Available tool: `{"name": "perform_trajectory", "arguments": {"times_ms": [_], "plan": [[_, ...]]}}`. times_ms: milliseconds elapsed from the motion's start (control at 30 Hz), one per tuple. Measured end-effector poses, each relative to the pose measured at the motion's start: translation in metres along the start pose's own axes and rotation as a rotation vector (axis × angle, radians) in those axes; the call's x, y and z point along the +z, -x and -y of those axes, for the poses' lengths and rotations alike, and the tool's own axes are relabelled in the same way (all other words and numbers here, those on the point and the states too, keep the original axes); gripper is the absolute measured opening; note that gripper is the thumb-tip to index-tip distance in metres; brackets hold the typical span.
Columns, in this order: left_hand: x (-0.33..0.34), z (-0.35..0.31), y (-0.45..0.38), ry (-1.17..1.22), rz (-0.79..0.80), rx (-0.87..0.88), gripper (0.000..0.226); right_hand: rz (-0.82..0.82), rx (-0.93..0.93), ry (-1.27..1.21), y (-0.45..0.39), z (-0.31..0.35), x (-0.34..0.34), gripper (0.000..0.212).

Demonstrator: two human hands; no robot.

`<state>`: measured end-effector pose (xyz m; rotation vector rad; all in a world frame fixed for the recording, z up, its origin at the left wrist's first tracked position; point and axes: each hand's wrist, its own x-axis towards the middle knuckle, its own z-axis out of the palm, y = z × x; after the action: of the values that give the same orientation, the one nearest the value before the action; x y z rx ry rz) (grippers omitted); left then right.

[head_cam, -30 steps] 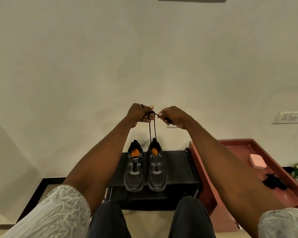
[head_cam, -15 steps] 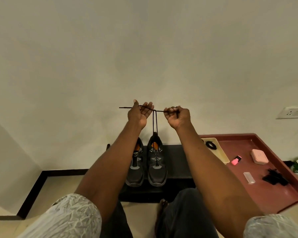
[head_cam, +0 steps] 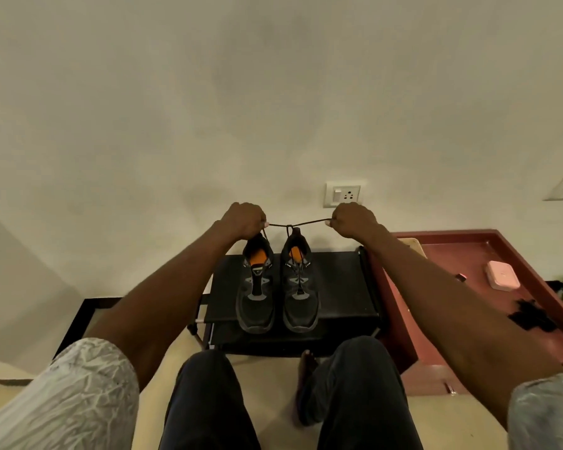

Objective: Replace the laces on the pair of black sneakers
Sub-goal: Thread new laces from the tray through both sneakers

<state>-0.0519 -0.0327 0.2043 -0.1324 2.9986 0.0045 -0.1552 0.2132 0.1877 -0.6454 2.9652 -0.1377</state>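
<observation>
I hold the lace with both hands, above the two black sneakers that stand side by side on the low black rack. My left hand is closed around one end of the lace, and my right hand is closed around the other end. The lace runs almost straight between them, and in the middle it goes down to the collar of the right sneaker. There I see a small crossing, but I cannot tell if it is a knot.

I think I pull the two ends apart, away from the rack, so that the lace becomes tight in the top holes of this sneaker. The right sneaker looks laced all along its front. The left sneaker seems to have no lace yet, because its tongue is bare and the orange inside is open to see. So I judge that the first sneaker is nearly done and the second one is not yet begun.

Right of the rack is a red table. On it lie a pink case and a dark bundle; maybe these are laces, but it is too small to say.
</observation>
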Motion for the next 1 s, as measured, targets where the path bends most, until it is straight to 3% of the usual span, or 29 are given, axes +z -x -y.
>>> {"name": "perform_trajectory", "arguments": {"times_ms": [133, 233, 300, 367, 433, 467, 567, 633, 667, 733, 833, 900, 933, 1000], "plan": [[0.020, -0.009, -0.004, 0.046, -0.019, -0.156, 0.041, -0.058, 0.286, -0.444, 0.004, -0.018, 0.023, 0.028], [0.040, -0.021, -0.009, 0.133, -0.137, -0.238, 0.041, -0.071, 0.560, -1.078, 0.002, -0.026, 0.036, 0.009], [0.056, -0.029, -0.018, 0.364, -0.164, -0.371, 0.043, -0.062, 0.754, -1.447, 0.004, -0.022, 0.042, 0.018], [0.064, -0.037, -0.024, 0.879, -0.158, -0.557, 0.037, -0.062, 0.834, -1.860, 0.007, -0.009, 0.049, 0.026], [0.069, -0.049, -0.025, 1.690, -0.226, -0.656, 0.027, -0.048, 0.794, -2.241, 0.003, 0.005, 0.058, 0.028], [0.071, -0.054, -0.025, 1.987, -0.267, -0.641, 0.025, -0.023, 0.760, -2.388, 0.001, 0.009, 0.062, 0.031], [0.075, -0.067, -0.029, 2.460, -0.334, -0.568, 0.039, -0.025, 0.712, -2.701, -0.008, 0.017, 0.069, 0.036], [0.073, -0.070, -0.036, 2.522, -0.313, -0.570, 0.042, -0.005, 0.656, -2.557, -0.015, 0.018, 0.071, 0.036], [0.073, -0.069, -0.039, 2.401, -0.296, -0.589, 0.040, 0.019, 0.602, -2.349, -0.016, 0.017, 0.070, 0.037], [0.078, -0.058, -0.047, 1.918, -0.236, -0.536, 0.039, 0.028, 0.420, -1.758, -0.024, 0.009, 0.075, 0.033], [0.091, -0.035, -0.060, 1.137, -0.148, -0.250, 0.032, 0.052, 0.038, -0.821, -0.037, -0.014, 0.089, 0.020], [0.097, -0.028, -0.067, 0.619, 0.107, 0.015, 0.049, 0.200, -0.206, -0.370, -0.043, -0.024, 0.100, 0.034], [0.100, -0.026, -0.069, 0.356, 0.233, 0.094, 0.046, 0.270, -0.262, -0.179, -0.044, -0.026, 0.105, 0.035], [0.108, -0.024, -0.069, -0.027, 0.306, 0.151, 0.042, 0.326, -0.263, 0.056, -0.043, -0.029, 0.116, 0.037]]}}
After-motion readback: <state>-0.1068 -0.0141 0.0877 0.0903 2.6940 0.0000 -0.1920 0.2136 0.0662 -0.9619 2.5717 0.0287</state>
